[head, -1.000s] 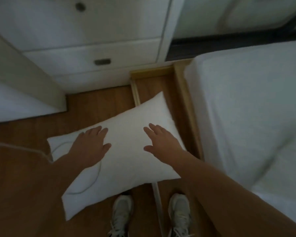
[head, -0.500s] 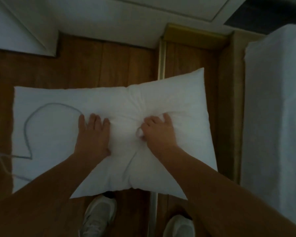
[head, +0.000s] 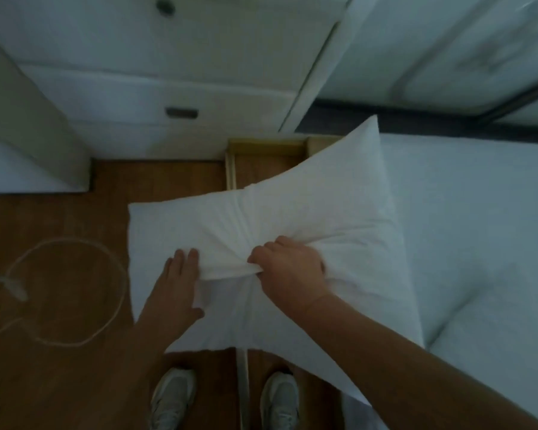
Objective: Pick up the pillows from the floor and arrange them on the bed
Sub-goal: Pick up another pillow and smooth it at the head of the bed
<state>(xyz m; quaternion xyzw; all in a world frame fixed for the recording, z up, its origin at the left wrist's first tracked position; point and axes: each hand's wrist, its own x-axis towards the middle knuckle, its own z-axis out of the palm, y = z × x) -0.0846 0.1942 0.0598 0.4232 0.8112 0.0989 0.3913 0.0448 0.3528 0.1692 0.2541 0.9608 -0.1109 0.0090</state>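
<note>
A white pillow [head: 308, 212] hangs off the floor in front of me, its far right corner tilted up over the edge of the bed [head: 479, 228]. My right hand [head: 289, 268] is clenched on a bunch of the pillow's fabric at its middle. Just left of that fist, my left hand [head: 177, 283] lies against the pillow's near left part with its fingertips tucked under the gathered fold. The bed, covered in a white sheet, fills the right side of the view.
A white drawer unit [head: 168, 88] stands ahead. A pale cord [head: 118, 290] loops on the wooden floor at the left. A wooden bed frame rail [head: 261, 144] runs between floor and mattress. My two shoes [head: 227, 395] stand below the pillow.
The pillow has come up off the floor and swung right toward the bed, gripped by my right hand. The cord that lay on it now lies on the floor. My left hand has slid under the fold.
</note>
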